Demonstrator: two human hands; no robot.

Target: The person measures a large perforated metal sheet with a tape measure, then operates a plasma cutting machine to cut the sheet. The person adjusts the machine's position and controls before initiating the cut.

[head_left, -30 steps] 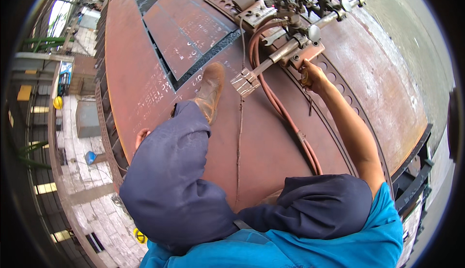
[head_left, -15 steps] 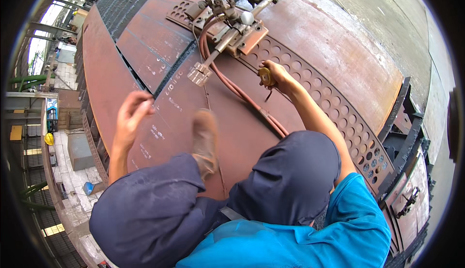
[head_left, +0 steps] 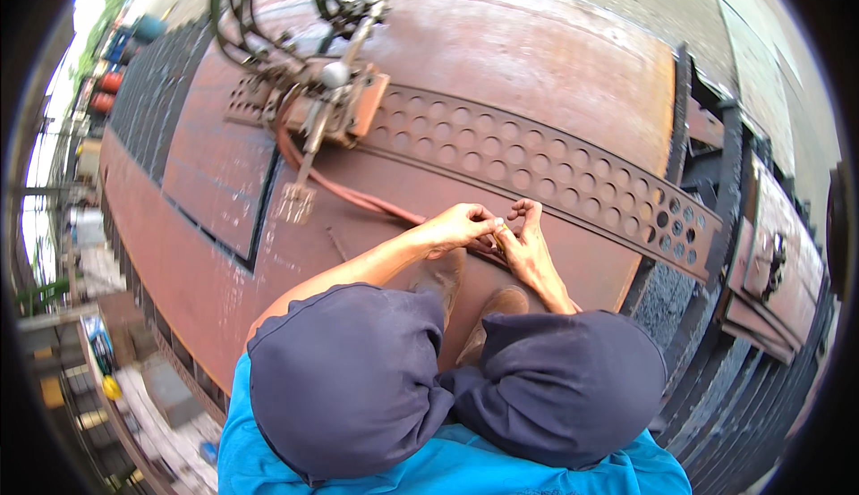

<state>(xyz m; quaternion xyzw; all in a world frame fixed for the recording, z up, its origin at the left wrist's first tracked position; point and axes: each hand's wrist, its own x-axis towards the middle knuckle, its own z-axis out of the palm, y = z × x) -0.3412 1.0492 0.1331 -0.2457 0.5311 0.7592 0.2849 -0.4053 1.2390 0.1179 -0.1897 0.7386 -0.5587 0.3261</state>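
Observation:
My two hands meet above the brown steel plate (head_left: 358,236), just beyond my knees. In my right hand (head_left: 531,249) is a small round yellow tape measure (head_left: 504,226), mostly hidden by the fingers. The thumb and fingers of my left hand (head_left: 465,227) pinch together at its edge; exactly which part they hold is too small to see. Beneath the hands run reddish hoses (head_left: 362,198) and the toes of my brown boots (head_left: 440,276).
A cutting machine (head_left: 327,101) with hoses and a torch head (head_left: 296,203) sits on a perforated rail (head_left: 528,160) ahead. A dark cut slot (head_left: 266,209) crosses the plate at left. Slatted black supports (head_left: 707,406) lie at right.
My right hand has drawn the tape measure nearer, and my left hand has come across from the left to meet it. Both knees are now side by side; the view has turned right.

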